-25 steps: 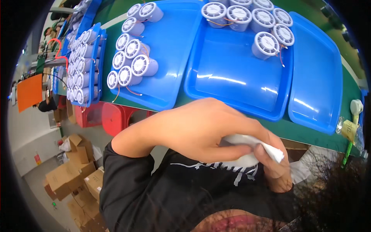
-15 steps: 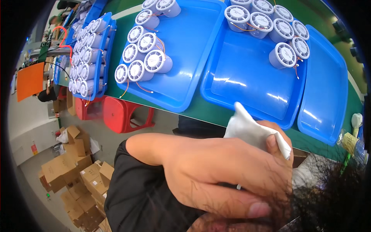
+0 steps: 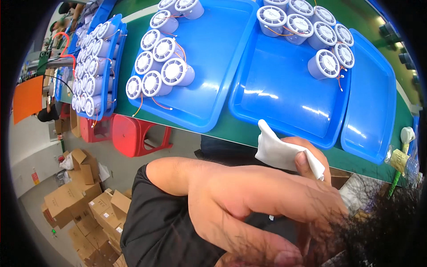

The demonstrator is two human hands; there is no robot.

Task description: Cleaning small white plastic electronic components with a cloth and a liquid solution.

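Observation:
My left hand (image 3: 249, 196) is close up in the lower middle, its forearm coming from a black sleeve at left. Its fingers stretch to the right and the thumb lies apart below them, with no object visible between; dark hair covers the fingertips. Beyond it, my right hand (image 3: 318, 155) pinches a folded white cloth (image 3: 278, 149) between thumb and fingers, just off the table's near edge. The right forearm is hidden behind the left hand. Closest to the cloth is a blue tray (image 3: 284, 107) holding white round canisters (image 3: 324, 63) with slotted lids and thin wires.
Another blue tray (image 3: 209, 80) with similar canisters lies to its left, and a blue tray (image 3: 369, 98) to its right. A tightly packed canister tray (image 3: 118, 66) stands far left. Red stools (image 3: 126, 135) and cardboard boxes (image 3: 66, 196) are on the floor. A bottle (image 3: 411, 167) stands at right.
The trays and stools sit slightly further left in the picture. My left thumb has moved lower, widening the gap to the fingers. My right hand still grips the cloth.

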